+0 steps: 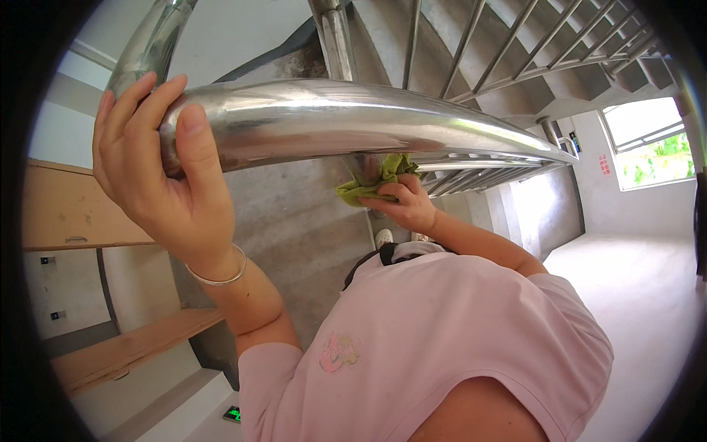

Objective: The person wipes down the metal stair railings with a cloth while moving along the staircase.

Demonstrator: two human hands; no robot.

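A thick, shiny metal handrail (331, 119) crosses the upper middle of the head view. My left hand (165, 160) grips its bend at the left, thumb on the near side and fingers over the top; a bangle circles that wrist. Lower down, under the rail, my right hand (406, 201) holds a green cloth (359, 194) against and partly around a metal post (365, 167). The rail hides the upper part of that post.
Concrete stairs (442, 50) with thin metal balusters rise behind the rail. Another barred railing (480, 171) runs to the right, towards a window (652, 143). At the left are an open wooden door (83, 207) and grey floor.
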